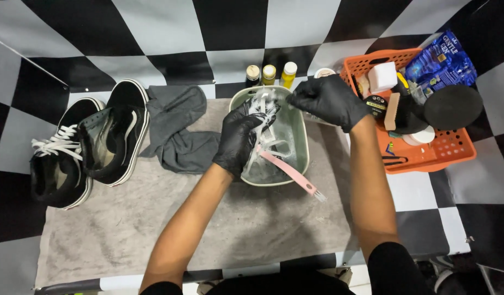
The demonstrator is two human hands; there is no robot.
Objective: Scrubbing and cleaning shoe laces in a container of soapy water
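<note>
My left hand [238, 139], in a black glove, grips a bunch of wet white shoelaces [261, 107] over a pale green basin [301, 143] of soapy water. My right hand [327, 100], also gloved in black, pinches the far end of the laces above the basin's back right rim. A pink brush [291, 172] lies across the basin's front edge, its bristles sticking out to the right. The basin stands on a grey towel [153, 218].
Two black high-top sneakers [85, 145] lie at the left, one still laced. A dark grey cloth [178, 131] lies between them and the basin. Three small bottles [269, 74] stand behind the basin. An orange basket [446, 150] of brushes, sponges and a blue pouch sits at the right.
</note>
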